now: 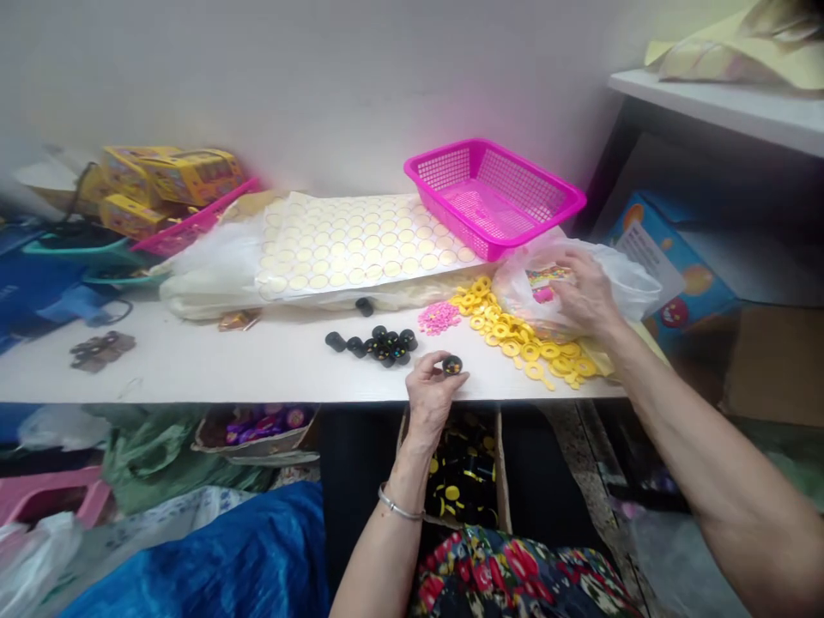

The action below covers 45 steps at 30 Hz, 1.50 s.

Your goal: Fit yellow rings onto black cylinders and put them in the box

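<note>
Apart, hands (430, 386) at cup (452, 366) and bag (624, 268)

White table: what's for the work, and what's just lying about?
In use, it seems:
black cup in left hand
plastic bag, right hand at its opening
perhaps other black cups, yellow rings, pink bits

Probably lying about:
pink basket
sheet of circles
yellow boxes
</note>
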{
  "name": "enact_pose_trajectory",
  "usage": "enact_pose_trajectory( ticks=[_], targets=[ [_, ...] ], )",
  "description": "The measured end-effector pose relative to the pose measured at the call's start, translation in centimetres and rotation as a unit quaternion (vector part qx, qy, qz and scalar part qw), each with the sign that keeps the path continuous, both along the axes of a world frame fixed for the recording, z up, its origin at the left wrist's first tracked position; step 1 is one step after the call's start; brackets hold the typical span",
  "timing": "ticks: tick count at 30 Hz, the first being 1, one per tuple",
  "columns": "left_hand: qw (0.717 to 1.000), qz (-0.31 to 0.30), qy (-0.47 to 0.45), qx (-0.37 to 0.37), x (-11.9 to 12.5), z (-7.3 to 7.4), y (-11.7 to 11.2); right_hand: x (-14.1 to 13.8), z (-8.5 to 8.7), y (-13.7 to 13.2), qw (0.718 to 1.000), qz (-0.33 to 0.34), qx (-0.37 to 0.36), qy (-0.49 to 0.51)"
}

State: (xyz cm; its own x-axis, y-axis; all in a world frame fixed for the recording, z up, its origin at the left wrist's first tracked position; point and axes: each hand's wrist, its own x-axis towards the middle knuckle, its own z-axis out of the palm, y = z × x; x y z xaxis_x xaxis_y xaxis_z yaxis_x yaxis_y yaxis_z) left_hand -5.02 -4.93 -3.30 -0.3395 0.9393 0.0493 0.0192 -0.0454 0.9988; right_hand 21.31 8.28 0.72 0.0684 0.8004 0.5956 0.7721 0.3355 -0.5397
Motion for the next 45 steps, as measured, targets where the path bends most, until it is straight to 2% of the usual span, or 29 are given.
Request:
enact_pose_trajectory(
  ticks=[2, 5, 9, 11, 15, 19, 24, 26, 28, 30, 33, 35, 37, 40, 42, 45],
  targets=[
    [0.994, 0.093, 0.048, -0.015, -2.1, -0.6, -0.5, -0.5, -0.4, -1.3, 0.999, -0.007, 0.043, 0.012],
    [0.975, 0.204, 0.086, -0.016, -6.0, -1.2, -1.1, -2.0, -1.0, -4.0, 0.998, 0.022, 0.048, 0.045],
    [0.948, 0.297, 0.114, -0.017, -11.1, -1.7, -0.3, -4.0, -2.4, -6.9, 0.996, 0.067, 0.008, 0.060],
    [0.941, 0.309, 0.136, -0.031, -13.0, -1.9, 0.5, -4.8, -3.2, -7.8, 0.995, 0.085, -0.014, 0.041],
    [0.941, 0.297, 0.160, -0.041, -15.6, -1.9, 2.1, -6.2, -4.5, -8.9, 0.990, 0.131, -0.044, -0.006],
    [0.942, 0.292, 0.159, -0.040, -16.8, -1.9, 3.4, -7.6, -5.1, -9.3, 0.986, 0.156, -0.050, -0.012],
    [0.953, 0.255, 0.154, -0.053, -18.0, -2.2, 2.8, -7.6, -5.3, -10.1, 0.988, 0.151, -0.032, 0.031],
    [0.938, 0.283, 0.196, -0.032, -18.5, -1.8, 2.4, -7.1, -5.4, -10.7, 0.988, 0.146, -0.014, 0.043],
    [0.905, 0.330, 0.268, 0.002, -18.8, -0.9, 2.7, -6.5, -5.6, -11.5, 0.989, 0.143, -0.008, 0.046],
    [0.880, 0.333, 0.339, 0.013, -18.8, 0.4, 4.0, -6.1, -5.9, -12.2, 0.990, 0.136, -0.009, 0.047],
    [0.872, 0.230, 0.431, -0.022, -18.2, 2.5, 7.8, -5.8, -6.3, -13.2, 0.991, 0.125, -0.014, 0.054],
    [0.861, 0.163, 0.480, -0.048, -17.7, 3.4, 10.8, -5.7, -6.3, -13.7, 0.991, 0.116, -0.021, 0.063],
    [0.850, 0.131, 0.502, -0.094, -17.1, 3.6, 13.5, -5.5, -6.2, -14.2, 0.991, 0.103, -0.033, 0.075],
    [0.836, 0.097, 0.510, -0.176, -16.6, 3.2, 16.5, -4.8, -5.7, -14.7, 0.991, 0.082, -0.049, 0.096],
    [0.830, 0.080, 0.520, -0.185, -16.5, 3.0, 17.5, -4.2, -5.4, -15.1, 0.990, 0.070, -0.059, 0.105],
    [0.824, 0.087, 0.528, -0.188, -16.4, 3.5, 17.3, -3.3, -5.1, -15.5, 0.990, 0.055, -0.071, 0.113]
  ],
)
